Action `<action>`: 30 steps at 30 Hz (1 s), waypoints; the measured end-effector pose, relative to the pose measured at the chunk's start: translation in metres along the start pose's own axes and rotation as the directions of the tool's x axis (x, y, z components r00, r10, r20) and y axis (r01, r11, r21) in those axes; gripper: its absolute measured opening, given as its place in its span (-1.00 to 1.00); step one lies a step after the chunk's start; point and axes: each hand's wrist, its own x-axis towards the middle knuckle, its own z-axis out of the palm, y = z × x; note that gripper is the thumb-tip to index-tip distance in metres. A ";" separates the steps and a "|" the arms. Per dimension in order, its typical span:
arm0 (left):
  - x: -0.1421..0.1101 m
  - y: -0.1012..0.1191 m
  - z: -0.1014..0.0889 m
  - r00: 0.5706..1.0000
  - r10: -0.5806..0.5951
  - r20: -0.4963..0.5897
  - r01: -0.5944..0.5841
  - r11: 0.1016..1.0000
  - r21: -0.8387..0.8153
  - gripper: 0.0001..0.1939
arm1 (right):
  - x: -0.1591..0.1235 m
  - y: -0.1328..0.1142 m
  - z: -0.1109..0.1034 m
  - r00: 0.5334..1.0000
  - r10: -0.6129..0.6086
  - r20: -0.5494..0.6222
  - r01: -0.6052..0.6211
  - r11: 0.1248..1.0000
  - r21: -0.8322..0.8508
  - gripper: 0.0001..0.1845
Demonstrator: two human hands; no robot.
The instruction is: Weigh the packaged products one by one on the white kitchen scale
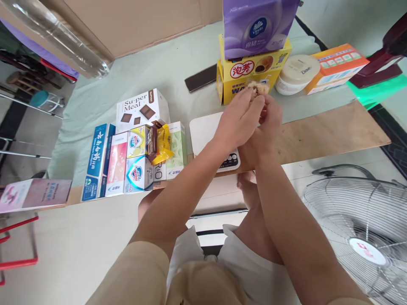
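My left hand (240,116) and my right hand (270,116) meet above the right end of a white kitchen scale (206,131), just in front of a yellow snack box (254,72). Their fingers are closed together on a small pale-brown snack in a clear wrapper (259,87). Its upper part shows past my fingertips; the lower part is hidden. Under my left forearm lie the scale's dark buttons (233,160). Left of the scale, a yellow packet (163,144) and a brown packet (151,140) rest on the small boxes.
A purple tissue pack (260,29) stands on the yellow box. Nearby are a dark phone-like slab (201,78), a white Dove jar (297,74) and an orange box (338,67). Leftward stand a Su-per Meal box (141,110) and a blue toothpaste box (97,159). A fan (359,228) sits below right.
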 end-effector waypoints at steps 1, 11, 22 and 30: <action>-0.012 -0.001 -0.006 0.999 0.021 -0.028 -0.022 1.000 -0.020 -0.77 | -0.004 -0.005 0.000 0.999 -0.028 -0.024 0.029 0.999 0.032 -0.46; -0.124 -0.064 -0.058 0.950 -0.159 -0.268 0.117 0.979 -0.168 -0.48 | -0.061 -0.058 0.012 0.937 -0.264 0.229 0.281 0.959 -0.043 -0.56; -0.177 -0.084 -0.075 0.894 -0.109 -0.435 0.045 0.987 -0.154 -0.41 | -0.057 -0.055 0.015 0.980 -0.170 0.106 0.182 0.977 -0.110 -0.68; -0.160 -0.071 -0.071 0.941 -0.048 -0.336 0.033 0.998 -0.052 -0.37 | -0.065 -0.064 0.021 0.940 -0.300 0.164 0.314 0.947 -0.067 -0.53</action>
